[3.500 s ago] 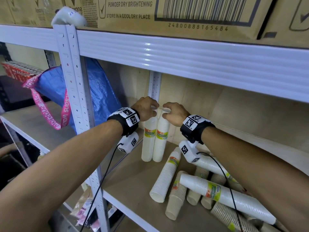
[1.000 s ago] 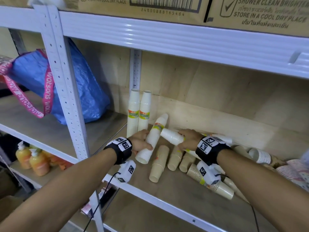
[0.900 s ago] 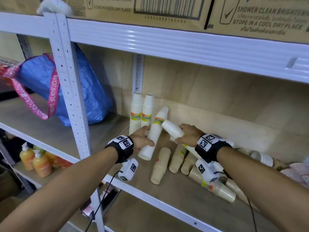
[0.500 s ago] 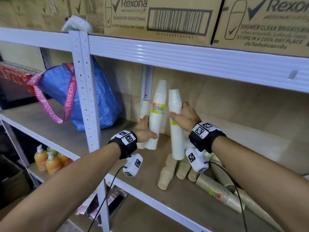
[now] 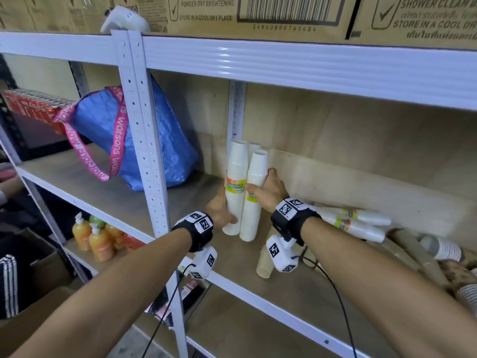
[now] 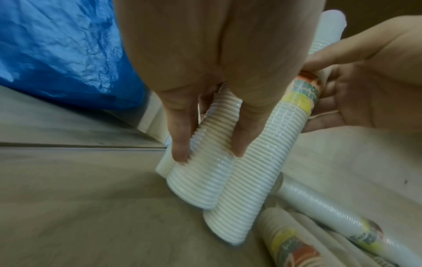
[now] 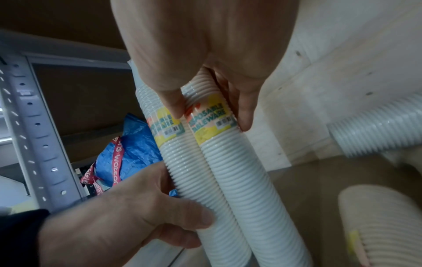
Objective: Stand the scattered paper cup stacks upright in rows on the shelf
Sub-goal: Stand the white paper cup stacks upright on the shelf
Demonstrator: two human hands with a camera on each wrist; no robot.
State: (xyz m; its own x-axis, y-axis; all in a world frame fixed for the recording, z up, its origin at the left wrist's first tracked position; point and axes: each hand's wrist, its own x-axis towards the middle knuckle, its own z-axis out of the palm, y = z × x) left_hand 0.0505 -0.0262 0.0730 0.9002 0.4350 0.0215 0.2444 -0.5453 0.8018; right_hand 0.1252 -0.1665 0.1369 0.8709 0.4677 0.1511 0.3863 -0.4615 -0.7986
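Note:
Two white paper cup stacks stand upright side by side at the left back corner of the wooden shelf [image 5: 258,285]. My left hand [image 5: 224,215] grips the left stack [image 5: 236,182] low down. My right hand [image 5: 260,182] grips the right stack [image 5: 254,213] at its yellow label. Another upright stack [image 5: 254,147] shows just behind them. In the left wrist view my fingers [image 6: 180,144] curl round the left stack [image 6: 200,180]. In the right wrist view my thumb and fingers [image 7: 244,115] pinch the labelled stack [image 7: 212,115], beside the left stack [image 7: 169,130].
White stacks [image 5: 356,223] and brown stacks [image 5: 265,259] lie scattered to the right on the shelf. A blue bag [image 5: 160,140] sits left of the white upright post [image 5: 139,125]. Cardboard boxes [image 5: 258,11] fill the shelf above. Orange bottles [image 5: 95,236] stand below.
Both hands lifted the two lying white stacks, turned them upright, then carried them left and down against the back corner.

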